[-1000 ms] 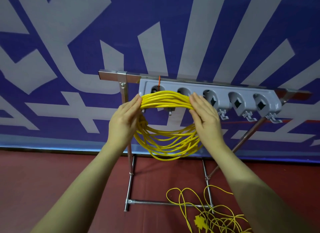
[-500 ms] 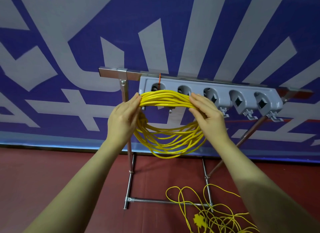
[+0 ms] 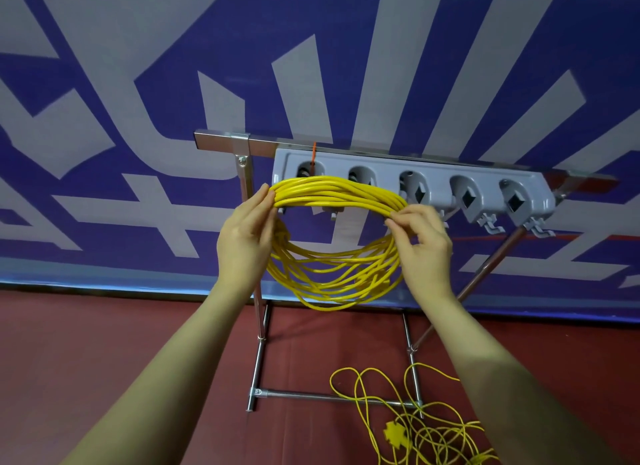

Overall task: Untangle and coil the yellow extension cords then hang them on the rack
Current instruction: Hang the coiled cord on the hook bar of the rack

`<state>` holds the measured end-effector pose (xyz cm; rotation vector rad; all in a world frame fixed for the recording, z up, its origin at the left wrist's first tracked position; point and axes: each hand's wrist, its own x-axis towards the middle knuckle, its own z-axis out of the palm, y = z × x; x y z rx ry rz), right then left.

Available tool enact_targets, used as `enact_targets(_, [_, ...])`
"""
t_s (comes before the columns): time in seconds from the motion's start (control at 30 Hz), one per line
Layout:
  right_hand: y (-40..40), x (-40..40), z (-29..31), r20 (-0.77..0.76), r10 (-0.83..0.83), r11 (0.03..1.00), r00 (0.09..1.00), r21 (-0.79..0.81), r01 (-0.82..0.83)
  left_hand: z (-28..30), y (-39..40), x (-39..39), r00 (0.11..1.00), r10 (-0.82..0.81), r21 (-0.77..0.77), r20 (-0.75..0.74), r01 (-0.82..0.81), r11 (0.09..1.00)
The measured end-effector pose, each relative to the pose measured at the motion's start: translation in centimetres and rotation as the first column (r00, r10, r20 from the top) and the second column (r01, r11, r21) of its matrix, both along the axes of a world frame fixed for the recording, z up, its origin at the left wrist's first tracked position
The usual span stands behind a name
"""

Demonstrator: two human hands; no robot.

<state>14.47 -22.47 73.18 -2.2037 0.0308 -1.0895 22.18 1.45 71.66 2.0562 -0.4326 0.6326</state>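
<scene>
The coil [image 3: 334, 243] hangs between the two hands, up against the front of the grey holder [image 3: 412, 184] on the rack [image 3: 249, 222]. Its top run lies roughly level, left to right, across the first two slots and just over the small hooks [image 3: 333, 216] under them; the lower loops sag below, in front of the rack's legs.

The left hand [image 3: 247, 237] is at the coil's left end, its fingers [image 3: 266, 196] nearly straight and pressed flat against the bundle, with the strands passing to their right. The right hand [image 3: 424, 246] is at the right end, its fingers [image 3: 398, 220] curled and pinching the top strands from above, so the cord sits under and just left of those fingertips. Both hands are about equally near the holder; the left one stands beside the first slot, the right below the third.

The coming move likely turns on the gap between the top run and the hooks behind and below it: the bundle probably has to go back toward the holder and drop so the hooks catch every strand. I cannot tell whether any strand already rests on a hook.

A second cord [image 3: 415, 426] lies loose and tangled on the floor [image 3: 104, 343] by the rack's foot, not yet coiled
</scene>
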Motion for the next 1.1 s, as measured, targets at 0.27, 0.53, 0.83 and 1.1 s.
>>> enact_targets(0.27, [0.7,-0.6,0.0,-0.057,-0.08,0.995,0.995,-0.063,0.077,0.8,0.4,-1.3,0.998,0.023,0.266,0.064,-0.039,0.963])
enact_targets(0.53, [0.0,-6.1,-2.8,-0.177,-0.046,0.992,0.983,-0.127,0.023,-1.6,-1.0,-5.9,0.987,-0.027,0.39,0.156,-0.037,0.92])
enact_targets(0.83, [-5.2,-11.5,-12.2,-0.396,0.098,0.991,0.913,-0.044,-0.125,-11.0,-7.3,-13.1,0.973,-0.223,0.494,-0.052,0.219,0.842])
enact_targets(1.1, [-12.0,-17.1,-29.5,-0.663,0.127,0.989,0.738,0.026,-0.147,-28.9,-14.2,-18.1,0.905,-0.261,0.493,-0.335,0.405,0.77])
